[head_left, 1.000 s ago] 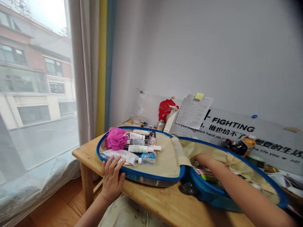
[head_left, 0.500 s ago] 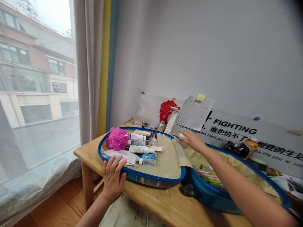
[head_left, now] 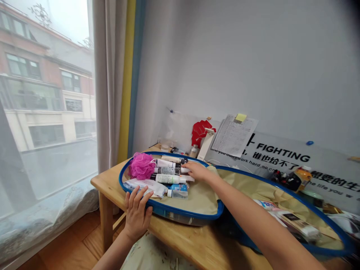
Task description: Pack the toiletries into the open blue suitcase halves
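- Blue-rimmed toiletry case (head_left: pixel 185 212) lies open on the wooden table (head_left: pixel 180 233), holding tubes (head_left: pixel 168 179).
- My left hand (head_left: pixel 137 213) rests spread against its near rim.
- My right hand (head_left: pixel 198 171), fingers together, lies over the tubes; I cannot tell whether it grips one.

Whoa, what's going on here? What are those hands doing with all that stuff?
A person is sitting at a wooden table with an open blue-rimmed toiletry bag. Their left hand rests against the bag's near rim. Their right hand is touching the tubes and bottles lying in one half, next to a pink mesh bath puff. The other half lies open to the right, with boxes and packets inside.
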Action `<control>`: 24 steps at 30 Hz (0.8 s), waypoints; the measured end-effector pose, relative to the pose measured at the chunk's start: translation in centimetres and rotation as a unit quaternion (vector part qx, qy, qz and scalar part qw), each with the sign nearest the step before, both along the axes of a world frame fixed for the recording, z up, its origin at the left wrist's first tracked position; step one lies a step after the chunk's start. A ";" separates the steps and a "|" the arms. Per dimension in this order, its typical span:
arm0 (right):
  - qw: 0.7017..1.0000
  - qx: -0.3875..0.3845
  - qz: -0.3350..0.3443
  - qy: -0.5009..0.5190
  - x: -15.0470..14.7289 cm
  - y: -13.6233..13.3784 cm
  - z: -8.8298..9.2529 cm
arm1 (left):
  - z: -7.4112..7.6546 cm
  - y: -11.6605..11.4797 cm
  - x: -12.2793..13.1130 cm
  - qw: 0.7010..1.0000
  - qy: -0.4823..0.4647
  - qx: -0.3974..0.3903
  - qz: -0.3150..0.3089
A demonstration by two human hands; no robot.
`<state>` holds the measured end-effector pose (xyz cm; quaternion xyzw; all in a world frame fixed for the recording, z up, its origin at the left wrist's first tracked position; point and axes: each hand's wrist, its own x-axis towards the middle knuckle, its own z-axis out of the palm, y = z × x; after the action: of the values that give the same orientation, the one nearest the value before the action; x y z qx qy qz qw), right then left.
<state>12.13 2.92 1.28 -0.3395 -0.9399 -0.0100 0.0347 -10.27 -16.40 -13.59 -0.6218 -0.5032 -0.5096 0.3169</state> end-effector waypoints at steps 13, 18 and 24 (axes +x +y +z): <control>0.993 -0.051 -0.056 0.085 2.7 1.2 1.1 | -0.2 0.1 -0.1 1.000 0.002 -0.002 -0.005; 0.979 -0.036 -0.187 0.072 11.3 2.7 3.9 | 0.0 0.0 0.0 1.000 -0.006 0.004 -0.004; 0.943 -0.060 -0.323 -0.061 21.5 0.6 1.9 | 0.0 0.0 0.1 1.000 -0.004 0.004 -0.004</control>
<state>33.60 3.48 3.17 -0.6249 -0.7790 0.0147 -0.0485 -10.15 -16.36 -13.57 -0.6201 -0.5001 -0.5157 0.3154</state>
